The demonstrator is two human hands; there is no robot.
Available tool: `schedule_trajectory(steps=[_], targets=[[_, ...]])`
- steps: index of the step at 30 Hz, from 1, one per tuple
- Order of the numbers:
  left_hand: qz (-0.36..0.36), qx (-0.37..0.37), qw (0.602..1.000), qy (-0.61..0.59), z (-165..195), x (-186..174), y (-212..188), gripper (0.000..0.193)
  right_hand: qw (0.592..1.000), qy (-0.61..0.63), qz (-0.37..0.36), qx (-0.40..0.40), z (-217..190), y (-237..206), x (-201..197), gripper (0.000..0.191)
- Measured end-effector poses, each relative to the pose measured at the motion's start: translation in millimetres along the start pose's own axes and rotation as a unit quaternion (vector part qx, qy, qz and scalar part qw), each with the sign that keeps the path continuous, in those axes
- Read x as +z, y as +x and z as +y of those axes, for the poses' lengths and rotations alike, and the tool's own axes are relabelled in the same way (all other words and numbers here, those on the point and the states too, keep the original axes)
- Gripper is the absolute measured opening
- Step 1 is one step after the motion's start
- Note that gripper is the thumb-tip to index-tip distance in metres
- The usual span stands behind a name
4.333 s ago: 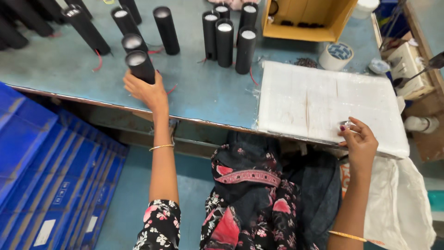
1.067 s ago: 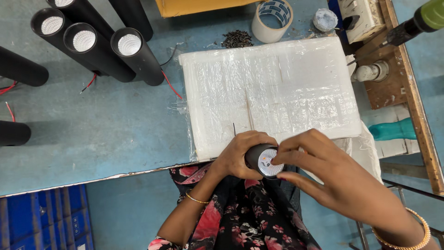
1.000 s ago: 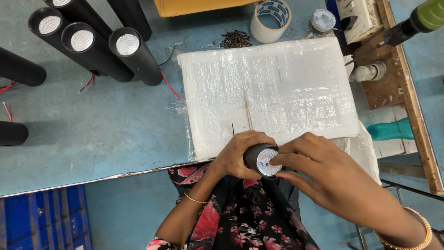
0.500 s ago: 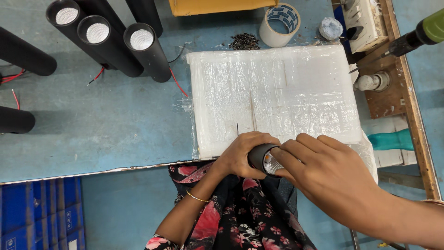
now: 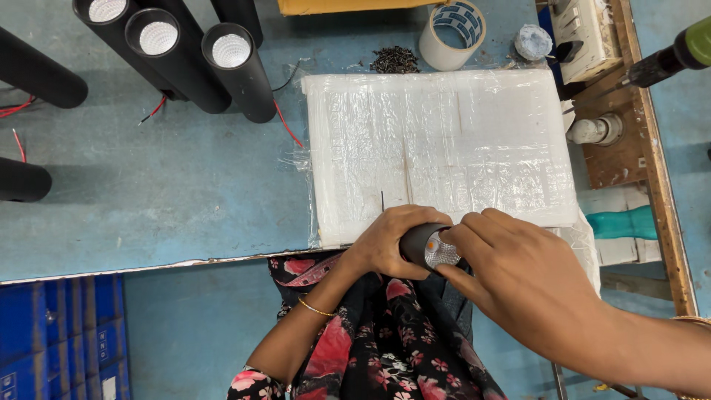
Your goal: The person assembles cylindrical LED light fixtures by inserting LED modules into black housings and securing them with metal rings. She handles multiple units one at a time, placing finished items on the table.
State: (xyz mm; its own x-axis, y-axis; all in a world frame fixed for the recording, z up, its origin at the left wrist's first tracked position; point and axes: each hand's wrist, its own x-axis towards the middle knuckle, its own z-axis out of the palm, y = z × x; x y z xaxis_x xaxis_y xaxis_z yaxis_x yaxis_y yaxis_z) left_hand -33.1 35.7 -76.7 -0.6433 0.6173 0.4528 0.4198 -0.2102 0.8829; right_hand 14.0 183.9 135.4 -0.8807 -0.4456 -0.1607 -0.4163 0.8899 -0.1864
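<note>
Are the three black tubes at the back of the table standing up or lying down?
Standing up. The three black tubes show their round open tops with pale inserts facing the camera, and their bodies run down to the blue table.

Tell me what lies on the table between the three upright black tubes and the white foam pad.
In the head view, only a red wire trailing from the black tubes crosses that stretch toward the white foam pad; otherwise it is bare blue table.

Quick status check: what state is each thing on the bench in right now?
Black cylinder lamp: held in left hand, lens end touched by right hand.
Three black lamps: standing upright, lenses up.
Tape roll: lying flat.
Screws: loose pile.
White wrapped pad: lying flat, bare.
</note>
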Motion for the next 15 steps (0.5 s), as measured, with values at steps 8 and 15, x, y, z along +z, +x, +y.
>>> schedule_trajectory(steps=[8, 15], targets=[[0.002, 0.01, 1.0, 0.02, -1.6, 0.3, -0.1, 0.072, 1.0, 0.012, 0.017, -0.012, 0.9, -3.1, -0.5, 0.037], [0.002, 0.0, 1.0, 0.011, -1.5, 0.0, 0.2, 0.071, 1.0, 0.009, 0.018, 0.004, 2.4, -2.9, 2.0, 0.035]])
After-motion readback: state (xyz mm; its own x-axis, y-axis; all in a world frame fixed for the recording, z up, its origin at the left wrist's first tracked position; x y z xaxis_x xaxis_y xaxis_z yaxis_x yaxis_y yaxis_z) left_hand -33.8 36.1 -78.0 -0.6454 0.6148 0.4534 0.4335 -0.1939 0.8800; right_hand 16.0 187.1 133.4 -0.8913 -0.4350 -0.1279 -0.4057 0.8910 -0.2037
